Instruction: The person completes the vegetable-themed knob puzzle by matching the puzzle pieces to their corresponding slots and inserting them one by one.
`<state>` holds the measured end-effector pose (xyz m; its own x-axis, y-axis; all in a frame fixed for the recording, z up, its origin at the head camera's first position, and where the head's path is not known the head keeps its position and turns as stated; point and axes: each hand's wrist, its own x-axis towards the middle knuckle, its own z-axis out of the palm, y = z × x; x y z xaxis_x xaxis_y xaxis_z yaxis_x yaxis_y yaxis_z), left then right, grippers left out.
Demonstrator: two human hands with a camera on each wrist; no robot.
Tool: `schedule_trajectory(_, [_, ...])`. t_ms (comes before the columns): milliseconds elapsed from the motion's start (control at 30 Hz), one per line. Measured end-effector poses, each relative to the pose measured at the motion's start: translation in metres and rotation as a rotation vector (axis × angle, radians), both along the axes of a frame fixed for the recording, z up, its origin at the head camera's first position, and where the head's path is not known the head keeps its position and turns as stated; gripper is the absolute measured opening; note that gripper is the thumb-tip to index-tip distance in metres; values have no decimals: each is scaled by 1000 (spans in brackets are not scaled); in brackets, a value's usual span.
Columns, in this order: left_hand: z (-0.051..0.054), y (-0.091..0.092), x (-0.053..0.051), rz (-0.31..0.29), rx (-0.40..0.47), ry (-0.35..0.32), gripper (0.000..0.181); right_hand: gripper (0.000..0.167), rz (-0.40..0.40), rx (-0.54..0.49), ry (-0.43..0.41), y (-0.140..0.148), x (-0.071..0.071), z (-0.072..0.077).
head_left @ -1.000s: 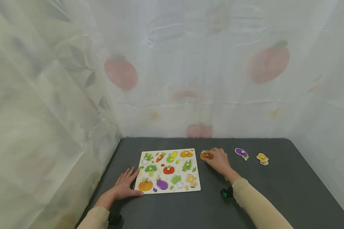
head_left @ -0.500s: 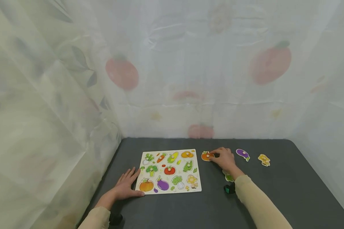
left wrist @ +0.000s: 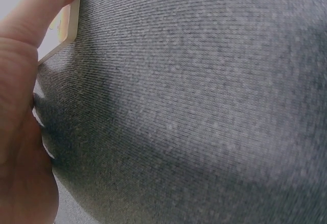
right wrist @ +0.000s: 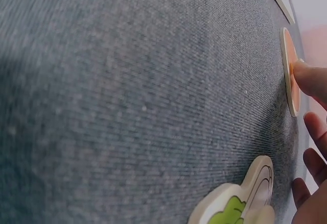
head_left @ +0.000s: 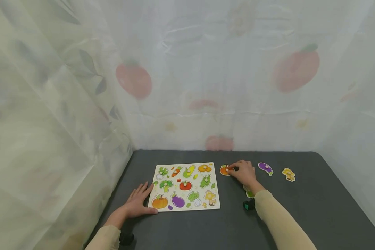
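A white vegetable puzzle board (head_left: 173, 183) lies on the dark table. My left hand (head_left: 135, 205) rests spread at its left side, fingertips at the left edge and thumb at the near left corner. In the left wrist view the thumb (left wrist: 19, 35) lies over the board's corner (left wrist: 71, 27). To the right of the board is an orange pumpkin puzzle piece (head_left: 224, 169) with a white knob. My right hand (head_left: 244, 173) pinches at this knob with thumb and forefinger. The right wrist view shows the thumb on the piece (right wrist: 290, 73); the forefinger is hidden there.
An eggplant piece (head_left: 265, 168) and a mushroom piece (head_left: 289, 174) lie farther right. A green and white piece (head_left: 249, 192) sits partly under my right wrist, larger in the right wrist view. Pale curtains (head_left: 181, 128) hang behind the table and at both sides.
My right hand has shifted slightly right, uncovering more of the pumpkin piece, its knob and the green piece. My left hand has stayed at the board. The head view has shifted slightly.
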<state>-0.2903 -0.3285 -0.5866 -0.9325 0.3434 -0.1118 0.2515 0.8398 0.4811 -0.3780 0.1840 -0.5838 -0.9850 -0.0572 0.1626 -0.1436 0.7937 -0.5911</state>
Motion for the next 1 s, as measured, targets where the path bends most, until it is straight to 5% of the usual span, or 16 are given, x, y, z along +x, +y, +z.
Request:
schedule_trajectory(333, [-8, -5, -7, 19, -19, -5, 123, 25, -13, 13, 1, -3, -2, 0])
schedule_trajectory(567, [7, 2, 0, -6, -14, -1, 118, 25, -29, 19, 1, -6, -3, 0])
schedule_trajectory(767, [1, 0, 2, -32, 17, 36, 117, 24, -33, 7, -2, -8, 0, 2])
schedule_trajectory(1000, [8, 3, 2, -6, -40, -14, 118, 25, -35, 21, -4, -10, 2, 2])
